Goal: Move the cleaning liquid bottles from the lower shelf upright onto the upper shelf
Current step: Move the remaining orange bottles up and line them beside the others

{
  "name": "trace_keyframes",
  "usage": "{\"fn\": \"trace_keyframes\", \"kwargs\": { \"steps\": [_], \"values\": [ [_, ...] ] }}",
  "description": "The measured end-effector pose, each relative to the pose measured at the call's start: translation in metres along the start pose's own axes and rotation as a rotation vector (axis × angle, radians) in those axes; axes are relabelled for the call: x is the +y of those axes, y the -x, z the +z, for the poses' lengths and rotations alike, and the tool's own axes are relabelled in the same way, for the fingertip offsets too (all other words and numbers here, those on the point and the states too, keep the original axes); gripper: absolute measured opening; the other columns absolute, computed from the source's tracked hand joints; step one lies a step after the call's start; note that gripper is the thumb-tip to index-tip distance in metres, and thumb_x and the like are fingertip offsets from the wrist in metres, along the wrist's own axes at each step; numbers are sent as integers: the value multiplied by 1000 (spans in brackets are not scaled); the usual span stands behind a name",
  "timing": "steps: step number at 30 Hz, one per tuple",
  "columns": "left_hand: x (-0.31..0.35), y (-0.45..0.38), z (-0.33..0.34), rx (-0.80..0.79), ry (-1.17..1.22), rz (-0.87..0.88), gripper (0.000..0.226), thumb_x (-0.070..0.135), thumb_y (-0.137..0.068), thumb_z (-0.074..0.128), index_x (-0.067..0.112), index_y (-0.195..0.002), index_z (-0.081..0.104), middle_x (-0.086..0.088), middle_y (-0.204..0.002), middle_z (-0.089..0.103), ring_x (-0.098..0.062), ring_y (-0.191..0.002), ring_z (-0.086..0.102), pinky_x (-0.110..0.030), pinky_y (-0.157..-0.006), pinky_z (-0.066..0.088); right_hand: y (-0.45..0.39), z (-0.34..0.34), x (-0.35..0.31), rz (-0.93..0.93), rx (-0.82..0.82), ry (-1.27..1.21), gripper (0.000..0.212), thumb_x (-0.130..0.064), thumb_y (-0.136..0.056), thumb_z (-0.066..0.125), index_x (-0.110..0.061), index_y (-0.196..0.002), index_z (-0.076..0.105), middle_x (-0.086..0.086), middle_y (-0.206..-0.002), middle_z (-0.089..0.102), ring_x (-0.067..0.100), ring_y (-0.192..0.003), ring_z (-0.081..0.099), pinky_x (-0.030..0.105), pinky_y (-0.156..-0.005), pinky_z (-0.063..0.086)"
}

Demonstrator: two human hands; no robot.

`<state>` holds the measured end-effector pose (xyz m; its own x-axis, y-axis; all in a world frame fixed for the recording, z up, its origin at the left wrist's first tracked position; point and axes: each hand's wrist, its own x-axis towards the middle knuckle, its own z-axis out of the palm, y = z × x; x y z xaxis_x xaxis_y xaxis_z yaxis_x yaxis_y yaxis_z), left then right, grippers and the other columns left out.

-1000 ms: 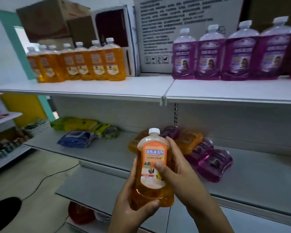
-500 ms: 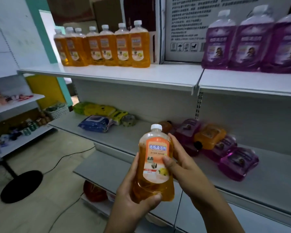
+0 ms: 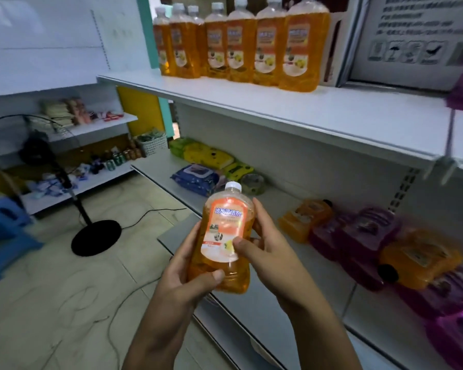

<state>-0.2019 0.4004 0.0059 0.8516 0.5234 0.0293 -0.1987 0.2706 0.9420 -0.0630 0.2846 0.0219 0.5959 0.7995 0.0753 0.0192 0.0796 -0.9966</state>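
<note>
While seven orange bottles point(image 3: 235, 46) stand above, both hands grip one bottle point(image 3: 225, 241).

We hold an orange bottle point(image 3: 225, 236) upright in both hands, our left hand point(image 3: 182, 279) gripping its base and our right hand point(image 3: 267, 249) wrapped round its side, thumb on the label. On the upper shelf point(image 3: 292, 108) a row of orange bottles point(image 3: 238, 44) stands upright, while on the lower shelf point(image 3: 286, 276) orange and purple bottles point(image 3: 372, 236) lie on their sides
</note>
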Motion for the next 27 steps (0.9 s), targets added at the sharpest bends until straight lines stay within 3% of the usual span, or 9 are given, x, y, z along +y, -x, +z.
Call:
{"fn": "trace_keyframes", "kwargs": {
  "steps": [4, 11, 14, 19, 23, 27],
  "values": [
    [3, -20, -5, 83, 60, 7, 80, 10, -60, 85, 48, -125, 59, 3, -123, 70, -24, -111, 69, -35, -78, 60, -39, 0, -4, -33, -65, 13, 82, -14, -96, 64, -39, -157, 15, -40, -103, 66, 4, -100, 71, 17, -71, 57],
    [10, -36, -55, 211, 91, -6, 80, 8, -60, 81, 43, -129, 58, 2, -120, 72, -25, -107, 70, -37, -74, 60, -88, 41, 12, -13, -194, 53, 73, -25, -96, 65, -60, -141, 20, -47, -100, 61, -9, -101, 66, 14, -70, 56],
    [17, -50, -89, 216, 112, -23, 87, 16, -52, 86, 37, -131, 56, -2, -120, 72, -28, -108, 70, -38, -75, 60, -112, 69, 14, -1, -206, 86, 81, -30, -95, 66, -56, -149, 12, -52, -100, 57, -12, -103, 64, 15, -74, 56],
    [47, -95, -148, 75, 84, 26, 82, 14, -57, 86, 36, -132, 59, -9, -127, 68, -32, -115, 66, -39, -83, 59, -153, 108, 3, -51, -129, 100, 89, -28, -91, 69, -56, -151, 9, -30, -125, 61, 3, -110, 67, 24, -84, 59],
    [85, -137, -174, -65, -25, 143, 75, 18, -65, 86, 44, -130, 59, -5, -129, 67, -27, -118, 65, -35, -86, 58, -186, 132, -21, -164, 10, 246, 98, -30, -89, 73, -57, -151, 3, -33, -119, 59, -4, -107, 65, 29, -91, 58],
    [128, -169, -187, -177, -125, 254, 78, 26, -68, 85, 43, -136, 52, -2, -130, 66, -23, -118, 65, -31, -86, 57, -212, 144, -61, -289, 91, 318, 102, -22, -86, 75, -47, -156, 5, -15, -129, 62, 3, -110, 67, 36, -93, 58]
  ]
}}
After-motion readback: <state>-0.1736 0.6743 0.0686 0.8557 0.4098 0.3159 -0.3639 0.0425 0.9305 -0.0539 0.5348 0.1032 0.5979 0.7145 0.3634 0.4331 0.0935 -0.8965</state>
